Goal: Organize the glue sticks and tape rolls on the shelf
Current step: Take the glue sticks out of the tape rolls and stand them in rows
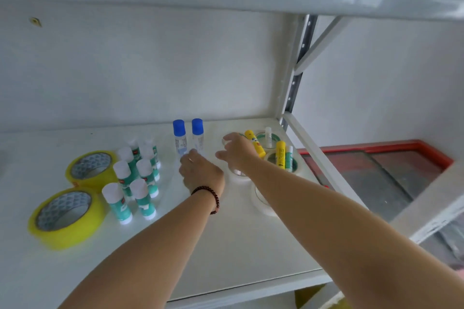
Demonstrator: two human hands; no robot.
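On the white shelf (226,246), two yellow tape rolls (66,216) lie flat at the left, next to several upright green-and-white glue sticks (135,178). Two blue-capped glue bottles (179,138) stand at the back centre. My left hand (200,170) has its fingertips at their bases; a grip is not visible. My right hand (236,150) hovers with fingers spread over a clear tape roll (238,176). Another clear roll (263,204) lies nearer me. Yellow glue sticks (280,154) and a green-and-white one stand inside green-cored tape rolls (275,138) at the back right.
A white shelf board hangs close overhead. The metal upright (298,70) and side rail (316,153) bound the shelf's right end. Beyond it, lower down, lies a red-edged floor area (376,148). The white back wall closes the rear.
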